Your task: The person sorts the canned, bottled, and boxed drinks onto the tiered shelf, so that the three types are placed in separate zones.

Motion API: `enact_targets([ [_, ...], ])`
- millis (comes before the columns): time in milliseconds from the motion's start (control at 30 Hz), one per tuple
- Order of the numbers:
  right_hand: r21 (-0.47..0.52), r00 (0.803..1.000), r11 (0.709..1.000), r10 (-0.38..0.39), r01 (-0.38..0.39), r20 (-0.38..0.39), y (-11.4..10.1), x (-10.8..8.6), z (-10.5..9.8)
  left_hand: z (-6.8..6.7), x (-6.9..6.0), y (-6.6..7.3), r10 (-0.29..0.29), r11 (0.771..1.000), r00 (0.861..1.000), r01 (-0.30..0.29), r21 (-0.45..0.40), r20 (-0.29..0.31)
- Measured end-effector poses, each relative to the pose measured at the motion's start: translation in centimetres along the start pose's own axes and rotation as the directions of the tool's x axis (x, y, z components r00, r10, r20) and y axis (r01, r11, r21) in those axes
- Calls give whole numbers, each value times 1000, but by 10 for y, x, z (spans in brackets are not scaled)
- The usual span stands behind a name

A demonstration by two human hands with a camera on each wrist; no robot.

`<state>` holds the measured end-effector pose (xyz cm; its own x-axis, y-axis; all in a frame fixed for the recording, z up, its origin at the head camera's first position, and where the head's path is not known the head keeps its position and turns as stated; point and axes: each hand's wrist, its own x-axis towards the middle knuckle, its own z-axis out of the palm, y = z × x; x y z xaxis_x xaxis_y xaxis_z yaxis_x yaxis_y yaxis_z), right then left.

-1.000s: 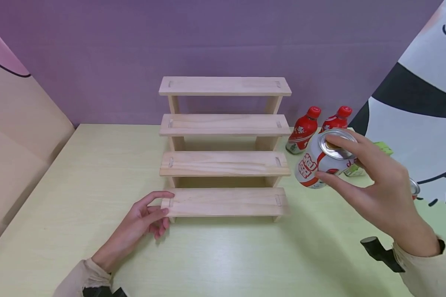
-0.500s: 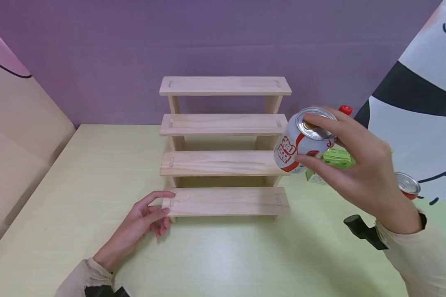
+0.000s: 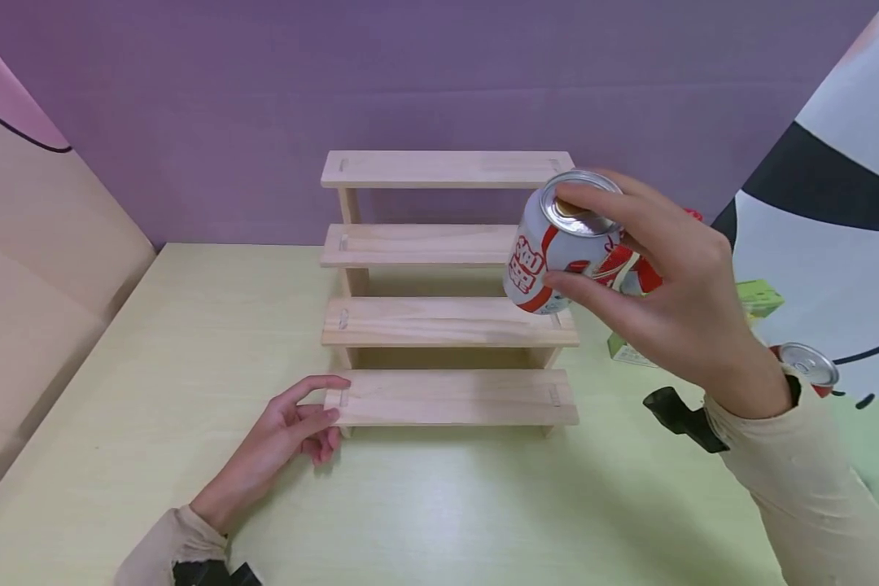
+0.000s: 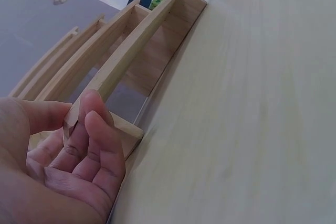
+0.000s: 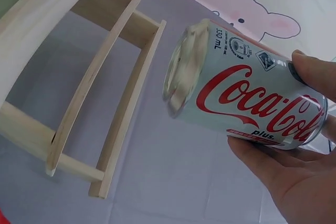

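A stepped wooden display rack (image 3: 447, 399) stands on the table. My left hand (image 3: 271, 439) pinches the left end of its lowest board, and the left wrist view shows fingers (image 4: 94, 156) curled at that board's corner. In my right hand (image 3: 674, 301) is a white and red Coca-Cola can (image 3: 535, 264), gripped between thumb and fingers with its top tilted. The can is in the air, overlapping the right part of the upper boards in the head view. In the right wrist view, the can (image 5: 247, 87) is apart from the rack.
Behind my right hand are green packages (image 3: 760, 298) and red bottles, mostly hidden. A second can (image 3: 809, 365) stands right of my wrist. A purple backdrop (image 3: 264, 122) rises behind the pale table (image 3: 425, 505).
My right hand has carried the can leftward and upward, from in front of the red bottles to the rack's right side. My left hand keeps its grip on the lowest board.
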<state>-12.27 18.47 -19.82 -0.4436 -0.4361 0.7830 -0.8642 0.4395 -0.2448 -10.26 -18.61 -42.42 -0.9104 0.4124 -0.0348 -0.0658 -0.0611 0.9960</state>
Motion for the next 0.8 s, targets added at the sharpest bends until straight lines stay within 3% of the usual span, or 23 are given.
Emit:
enact_targets([
  [267,-6,1000,1000,2,-2,3,-8,11,10,1,2,0,3,1000,1000,-3,-7,21],
  [500,57,999,998,-33,33,-1,-11,24,25,2,4,-1,5,1000,999,-5,-12,32],
  [800,40,996,996,-85,86,-22,-11,35,42,3,6,-2,-5,1000,999,6,-7,32],
])
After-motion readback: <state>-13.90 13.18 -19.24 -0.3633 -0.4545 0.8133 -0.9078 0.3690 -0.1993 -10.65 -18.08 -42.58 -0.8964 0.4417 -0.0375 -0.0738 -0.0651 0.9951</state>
